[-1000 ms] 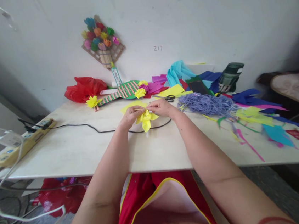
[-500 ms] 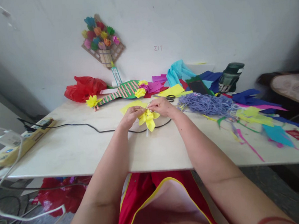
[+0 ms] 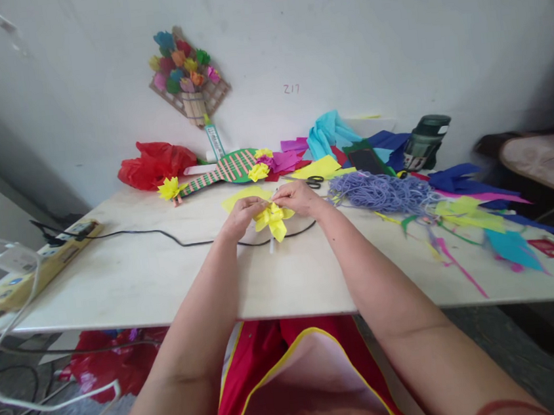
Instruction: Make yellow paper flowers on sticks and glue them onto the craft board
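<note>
Between my hands, over the middle of the table, is a yellow paper flower [image 3: 275,220] with its petals spread downward. My left hand [image 3: 246,213] pinches it from the left, fingers closed at its upper edge. From the right, my right hand [image 3: 298,198] pinches the same upper part, its fingertips almost meeting those of the left. What exactly lies between the fingertips is too small to make out. A short whitish stick [image 3: 272,245] shows just below the petals. Behind the left hand lies a flat yellow paper sheet [image 3: 246,196].
Scissors [image 3: 314,181], a tangle of purple string [image 3: 385,192] and coloured paper scraps [image 3: 514,248] lie to the right, near a dark bottle [image 3: 427,142]. A green striped paper guitar shape [image 3: 224,172] lies behind. A black cable [image 3: 161,231] runs from the power strip [image 3: 40,265].
Both hands keep hold of the yellow flower in nearly the same place. The right fingertips have shifted slightly; the whole view has moved a little.
</note>
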Motion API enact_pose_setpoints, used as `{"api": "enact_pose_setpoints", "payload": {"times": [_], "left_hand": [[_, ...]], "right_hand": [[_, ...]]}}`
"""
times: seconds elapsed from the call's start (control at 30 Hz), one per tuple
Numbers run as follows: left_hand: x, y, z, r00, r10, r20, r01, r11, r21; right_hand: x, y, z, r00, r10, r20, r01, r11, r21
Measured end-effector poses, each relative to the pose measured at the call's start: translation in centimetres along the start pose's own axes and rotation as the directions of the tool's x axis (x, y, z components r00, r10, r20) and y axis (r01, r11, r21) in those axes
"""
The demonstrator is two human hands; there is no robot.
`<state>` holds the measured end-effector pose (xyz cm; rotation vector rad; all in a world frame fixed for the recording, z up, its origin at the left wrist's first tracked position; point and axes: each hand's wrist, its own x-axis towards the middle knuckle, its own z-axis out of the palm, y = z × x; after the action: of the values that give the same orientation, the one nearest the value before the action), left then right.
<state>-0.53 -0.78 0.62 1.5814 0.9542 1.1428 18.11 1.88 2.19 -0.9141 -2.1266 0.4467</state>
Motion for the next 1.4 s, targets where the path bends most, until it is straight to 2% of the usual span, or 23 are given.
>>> {"api": "enact_pose_setpoints", "payload": {"times": [0.47,0.63,0.9,1.17,1.4], "left_hand": [[0.1,-0.1,0.0,1.0,0.007,-0.013,-0.007,1.0,0.011],[0.0,0.1,0.0,1.0,-0.004,-0.025,0.005,0.999,0.045],[0.0,0.1,0.0,0.999,-0.017,-0.027,0.018,0.998,0.056],[0.1,-0.3,-0.2,1.0,-0.018,-0.004,0.018,0.997,0.074],[0.2,-0.3,-0.2,0.999,-0.052,-0.007,0.052,0.998,0.023]], "right_hand": [[0.0,0.4,0.3,1.0,0.019,-0.004,-0.019,1.0,0.003],[0.0,0.8,0.6,1.0,0.023,-0.013,-0.021,0.996,0.087],[-0.4,0.9,0.8,0.999,0.026,0.035,-0.032,0.983,0.181],[-0.5,0.9,0.7,0.988,0.112,0.108,-0.137,0.958,0.252],[0.0,1.6,1.1,1.0,0.008,0.01,-0.01,0.977,0.212]]}}
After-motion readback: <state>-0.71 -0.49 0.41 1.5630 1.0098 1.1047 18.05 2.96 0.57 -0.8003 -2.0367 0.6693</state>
